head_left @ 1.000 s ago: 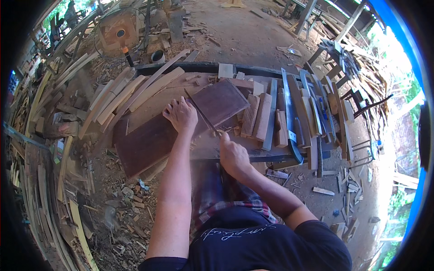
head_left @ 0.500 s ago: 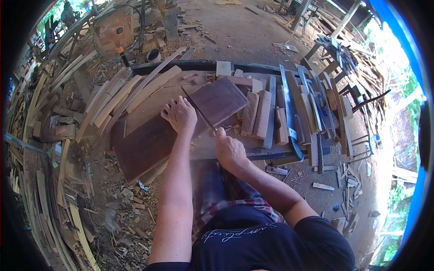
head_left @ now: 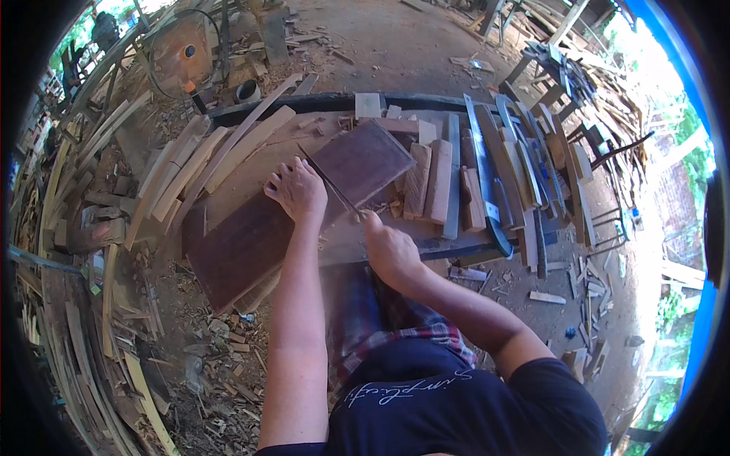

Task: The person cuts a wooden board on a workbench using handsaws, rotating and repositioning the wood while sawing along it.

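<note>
A long dark brown board lies slantwise over the workbench, its near left end jutting past the bench. My left hand rests on it with the fingers spread, just left of a thin dark blade. This looks like a handsaw, seen nearly edge-on, crossing the board. My right hand is closed round its near end at the board's near edge; the handle is hidden in the fist. Right of the blade, the board's other part reaches toward several short wooden blocks.
Long wooden strips lie at the bench's left. Another handsaw and more tools and battens crowd its right. A round-caged fan stands at the far left. Offcuts and wood scraps litter the floor.
The whole view has shifted slightly. The blade and my right hand have moved a little nearer relative to the board. My left hand stays pressed on it.
</note>
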`<state>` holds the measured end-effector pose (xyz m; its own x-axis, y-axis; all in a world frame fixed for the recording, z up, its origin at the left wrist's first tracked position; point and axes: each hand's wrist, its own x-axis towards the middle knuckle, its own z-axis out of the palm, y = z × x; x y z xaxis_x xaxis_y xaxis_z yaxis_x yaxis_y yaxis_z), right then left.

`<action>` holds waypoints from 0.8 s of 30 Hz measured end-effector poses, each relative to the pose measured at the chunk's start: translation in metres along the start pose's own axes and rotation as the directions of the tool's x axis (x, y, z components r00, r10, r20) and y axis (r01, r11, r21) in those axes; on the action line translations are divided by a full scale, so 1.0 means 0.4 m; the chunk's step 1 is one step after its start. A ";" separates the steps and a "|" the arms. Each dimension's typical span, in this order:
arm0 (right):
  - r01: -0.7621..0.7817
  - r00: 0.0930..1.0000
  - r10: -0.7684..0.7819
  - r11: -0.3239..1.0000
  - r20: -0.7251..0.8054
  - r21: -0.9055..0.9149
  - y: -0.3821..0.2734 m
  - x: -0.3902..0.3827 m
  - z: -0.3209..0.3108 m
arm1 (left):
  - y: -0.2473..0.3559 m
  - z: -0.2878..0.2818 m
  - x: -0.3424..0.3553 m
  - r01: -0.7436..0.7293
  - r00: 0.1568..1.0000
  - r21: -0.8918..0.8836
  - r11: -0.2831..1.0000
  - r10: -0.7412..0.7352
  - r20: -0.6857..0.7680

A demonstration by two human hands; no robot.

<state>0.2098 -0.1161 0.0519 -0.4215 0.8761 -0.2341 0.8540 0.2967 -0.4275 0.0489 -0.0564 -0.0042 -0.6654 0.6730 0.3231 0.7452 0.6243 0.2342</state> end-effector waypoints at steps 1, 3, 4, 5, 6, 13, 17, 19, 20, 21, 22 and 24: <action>0.047 0.999 -0.047 0.999 -0.010 0.015 -0.006 0.009 -0.002 | 0.002 0.000 -0.001 -0.010 1.000 0.005 1.000 0.010 0.006; 0.106 0.991 -0.103 0.994 -0.087 0.030 -0.024 0.050 0.001 | 0.001 -0.002 0.000 0.014 1.000 -0.007 1.000 -0.014 0.022; 0.152 0.980 -0.149 0.988 -0.134 0.013 -0.028 0.057 0.001 | 0.000 -0.004 0.000 0.016 0.999 -0.003 1.000 -0.016 0.034; 0.102 0.991 -0.101 0.995 -0.091 0.006 -0.030 0.063 -0.001 | -0.001 -0.005 0.000 0.008 1.000 -0.002 1.000 -0.008 0.009; 0.097 0.993 -0.095 0.995 -0.075 0.019 -0.023 0.057 -0.004 | -0.001 -0.005 0.000 0.003 1.000 0.000 1.000 -0.003 0.015; -0.018 0.999 0.017 1.000 0.031 0.017 -0.018 0.027 -0.028 | 0.005 -0.008 -0.003 -0.015 1.000 0.026 1.000 0.015 0.012; 0.108 0.991 -0.101 0.991 -0.093 0.075 -0.043 0.086 -0.011 | 0.005 -0.018 0.000 0.014 0.998 0.012 1.000 -0.015 0.057; 0.083 0.995 -0.080 0.994 -0.053 0.066 -0.025 0.077 -0.001 | 0.004 -0.017 0.001 0.015 0.997 0.013 1.000 -0.016 0.070; 0.133 0.987 -0.126 0.988 -0.099 0.074 -0.012 0.059 -0.001 | 0.004 -0.016 0.002 0.011 0.998 0.019 1.000 -0.012 0.061; 0.101 0.994 -0.098 0.993 -0.049 0.057 -0.002 0.050 0.004 | 0.004 -0.013 0.003 0.013 0.998 0.028 1.000 -0.015 0.062; 0.065 0.998 -0.065 0.998 -0.006 0.005 0.008 0.029 0.003 | 0.005 -0.010 0.004 0.017 0.998 0.017 1.000 -0.017 0.060; 0.025 0.998 -0.023 0.998 0.050 -0.051 0.011 0.026 0.008 | 0.005 -0.007 0.001 0.004 0.999 0.040 0.999 -0.006 0.042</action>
<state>0.2083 -0.1070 0.0448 -0.4555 0.8491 -0.2676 0.8574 0.3375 -0.3885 0.0503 -0.0559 -0.0011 -0.6710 0.6854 0.2827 0.7400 0.6424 0.1990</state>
